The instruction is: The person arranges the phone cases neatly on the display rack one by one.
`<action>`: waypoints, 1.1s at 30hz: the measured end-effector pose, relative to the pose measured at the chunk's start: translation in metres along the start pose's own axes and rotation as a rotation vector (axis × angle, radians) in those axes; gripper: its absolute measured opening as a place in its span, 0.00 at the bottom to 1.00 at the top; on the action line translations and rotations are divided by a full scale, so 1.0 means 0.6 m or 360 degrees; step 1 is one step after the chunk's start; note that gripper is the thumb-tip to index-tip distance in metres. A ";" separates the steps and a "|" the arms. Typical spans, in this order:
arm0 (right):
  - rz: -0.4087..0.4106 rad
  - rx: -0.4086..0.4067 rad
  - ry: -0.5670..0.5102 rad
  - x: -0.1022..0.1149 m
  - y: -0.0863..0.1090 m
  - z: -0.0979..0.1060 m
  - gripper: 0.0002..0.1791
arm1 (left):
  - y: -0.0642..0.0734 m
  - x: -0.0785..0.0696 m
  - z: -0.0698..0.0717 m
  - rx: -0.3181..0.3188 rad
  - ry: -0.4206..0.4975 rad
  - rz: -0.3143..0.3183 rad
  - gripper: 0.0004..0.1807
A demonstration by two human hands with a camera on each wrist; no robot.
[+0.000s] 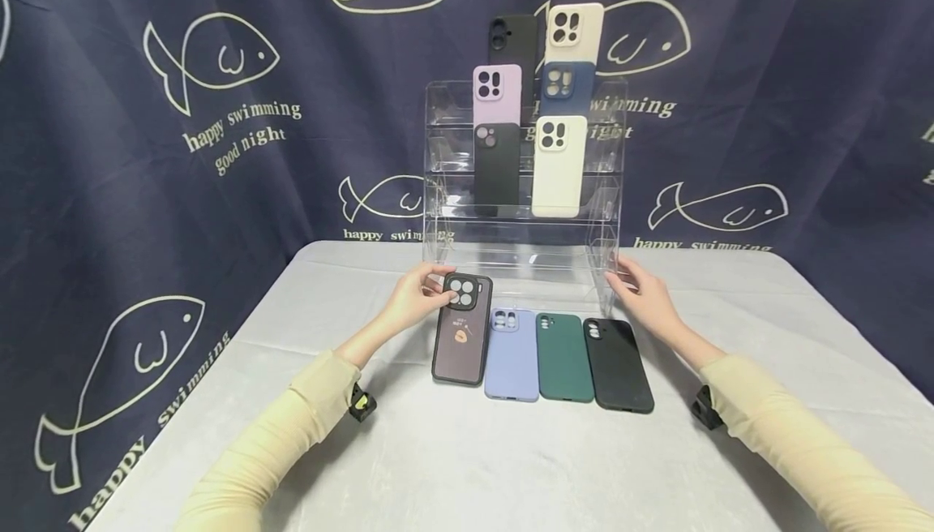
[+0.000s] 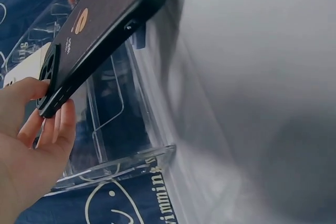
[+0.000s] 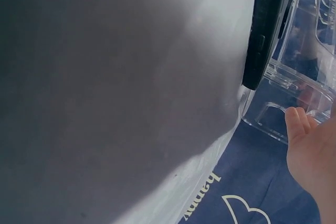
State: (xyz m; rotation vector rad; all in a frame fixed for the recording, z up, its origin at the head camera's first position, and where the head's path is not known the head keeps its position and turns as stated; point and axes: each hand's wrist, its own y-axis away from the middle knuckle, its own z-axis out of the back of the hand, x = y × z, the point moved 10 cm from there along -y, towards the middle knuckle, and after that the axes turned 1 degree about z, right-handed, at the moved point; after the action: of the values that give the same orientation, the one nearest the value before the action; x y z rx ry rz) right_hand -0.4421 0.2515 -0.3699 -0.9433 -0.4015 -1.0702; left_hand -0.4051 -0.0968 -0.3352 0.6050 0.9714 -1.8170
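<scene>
My left hand (image 1: 422,298) pinches a phone case (image 1: 461,341) at its upper left corner, thumb by the camera cutouts and fingers behind. This case has a smoky back, a black frame and a small orange print; it leans tilted in front of the clear tiered display stand (image 1: 525,256). In the left wrist view the same phone case (image 2: 100,24) slants above the thumb. My right hand (image 1: 645,293) holds the stand's right side edge low down, its fingers (image 3: 296,121) along the clear side panel in the right wrist view.
Right of the held case, a light blue case (image 1: 512,362), a green case (image 1: 565,362) and a black case (image 1: 620,370) lie in a row on the grey-white tablecloth (image 1: 452,459). Several more cases stand on the upper tiers. A navy fish-print curtain (image 1: 292,159) hangs behind.
</scene>
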 end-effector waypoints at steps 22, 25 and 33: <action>-0.0010 -0.0020 -0.0033 0.002 0.005 0.002 0.28 | -0.051 -0.081 0.024 -0.0303 0.0015 -0.0261 0.23; -0.0010 -0.0014 -0.0046 0.002 0.007 0.001 0.29 | -0.059 -0.089 0.020 -0.0322 0.0021 -0.0266 0.22; -0.0016 -0.0008 -0.0034 0.004 0.005 0.001 0.29 | -0.080 -0.107 0.014 -0.0363 0.0053 -0.0257 0.21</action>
State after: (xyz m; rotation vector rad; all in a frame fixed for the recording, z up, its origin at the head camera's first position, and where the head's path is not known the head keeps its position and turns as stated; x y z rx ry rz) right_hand -0.4384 0.2509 -0.3694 -0.9586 -0.4217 -1.0717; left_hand -0.4214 -0.0601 -0.2655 0.4268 1.2599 -1.8069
